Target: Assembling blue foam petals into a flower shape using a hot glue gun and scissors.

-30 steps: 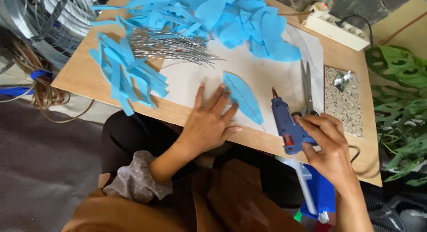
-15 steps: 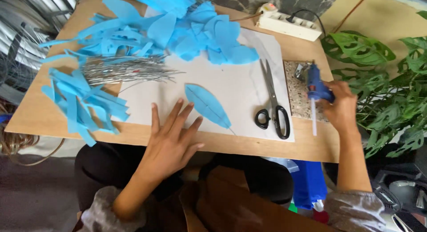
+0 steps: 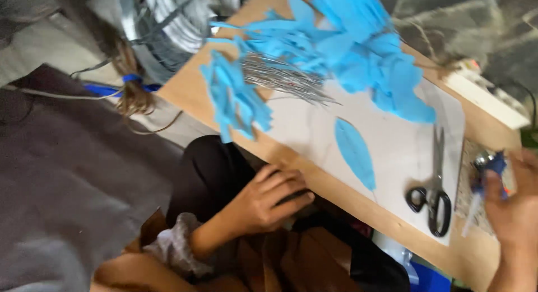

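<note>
gripping blue glue gun [image 3: 488, 167], right hand [image 3: 513, 211]; left hand [image 3: 268, 198] curled empty, below table edge [image 3: 314, 177].

Left hand [image 3: 268, 198] at wooden counter [image 3: 314, 177] edge; blue leaf-shaped felt cutout [image 3: 354, 152] just beyond. Right hand [image 3: 513, 211] grips blue glue gun [image 3: 488, 170]; black-handled scissors [image 3: 434, 194] beside.

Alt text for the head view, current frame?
Left hand rests at the wooden table's edge; right hand holds a blue glue gun. Black-handled scissors and a blue leaf cutout lie on white paper.
</note>
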